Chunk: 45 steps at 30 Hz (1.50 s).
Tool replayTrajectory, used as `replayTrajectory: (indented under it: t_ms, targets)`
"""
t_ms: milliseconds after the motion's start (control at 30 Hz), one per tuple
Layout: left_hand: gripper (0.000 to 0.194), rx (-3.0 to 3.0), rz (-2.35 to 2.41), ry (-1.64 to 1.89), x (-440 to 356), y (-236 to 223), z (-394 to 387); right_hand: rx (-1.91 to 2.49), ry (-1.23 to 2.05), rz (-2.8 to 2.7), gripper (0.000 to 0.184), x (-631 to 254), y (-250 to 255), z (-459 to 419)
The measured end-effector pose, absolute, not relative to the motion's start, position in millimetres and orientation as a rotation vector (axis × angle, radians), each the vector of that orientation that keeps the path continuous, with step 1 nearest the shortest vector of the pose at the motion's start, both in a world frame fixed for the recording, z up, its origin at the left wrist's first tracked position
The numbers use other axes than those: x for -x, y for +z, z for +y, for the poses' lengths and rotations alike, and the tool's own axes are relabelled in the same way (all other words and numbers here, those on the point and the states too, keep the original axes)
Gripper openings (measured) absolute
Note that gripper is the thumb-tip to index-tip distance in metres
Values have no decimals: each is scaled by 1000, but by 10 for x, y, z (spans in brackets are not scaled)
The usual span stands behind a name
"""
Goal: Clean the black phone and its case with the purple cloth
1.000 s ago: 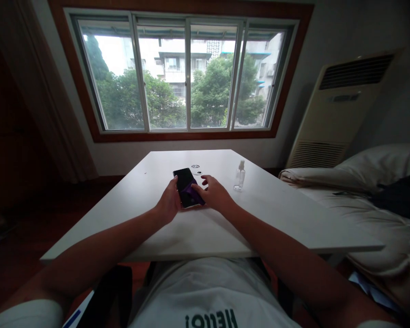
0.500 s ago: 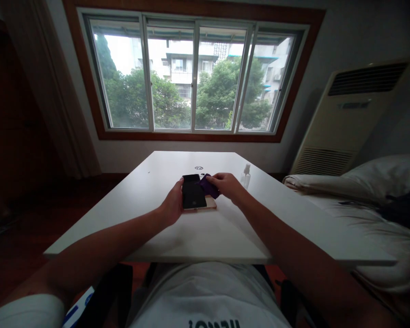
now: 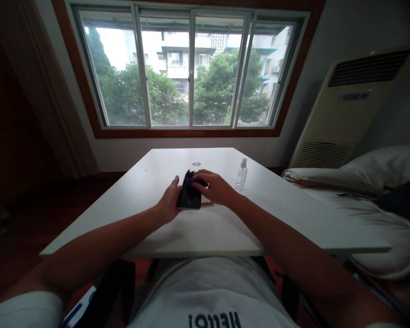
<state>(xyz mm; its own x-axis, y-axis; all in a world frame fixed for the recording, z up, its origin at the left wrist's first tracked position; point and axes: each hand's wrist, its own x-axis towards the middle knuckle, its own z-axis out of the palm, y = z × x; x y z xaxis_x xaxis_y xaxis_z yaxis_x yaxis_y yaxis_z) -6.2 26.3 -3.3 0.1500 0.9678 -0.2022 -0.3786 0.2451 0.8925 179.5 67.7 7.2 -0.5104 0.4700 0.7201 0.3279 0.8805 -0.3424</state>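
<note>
Now, both forearms [image 3: 105,242] angled inward over the white desk [image 3: 136,191], left hand [image 3: 169,198] at nine o'clock of a dark-screened phone [image 3: 190,198], its grip closed on the edge, right hand [image 3: 216,187] arched at two o'clock, grip gathered round a purple cloth [image 3: 189,176] against the screen's top.

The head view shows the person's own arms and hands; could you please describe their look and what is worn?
The left hand, right hand, left forearm and right forearm are bare. A short white fabric sleeve shows on the left; the white fabric shirt bears dark green "HELLO!" lettering.
</note>
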Motion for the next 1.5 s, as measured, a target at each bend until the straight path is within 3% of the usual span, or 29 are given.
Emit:
replayTrajectory:
  t_ms: [367,667,900,1133,1300,1500]
  targets:
    - [66,-757,878,1217,42,-125,329,253,210,-2462,62,-1776,1,378]
    - [65,-822,944,1133,0,-58,211,487,273,-2376,40,-1878,-86,731]
    - [60,-933,1053,1149,-50,-77,132,681,313,-2372,55,-1836,-213,848]
    - [67,-856,897,1164,47,-109,293,397,359,-2439,57,-1764,-61,519]
    - [77,-741,967,1160,79,-32,335,221,354,-2445,45,-1794,25,419]
    - [71,-756,942,1234,12,7,279,271,396,-2357,32,-1870,-12,596]
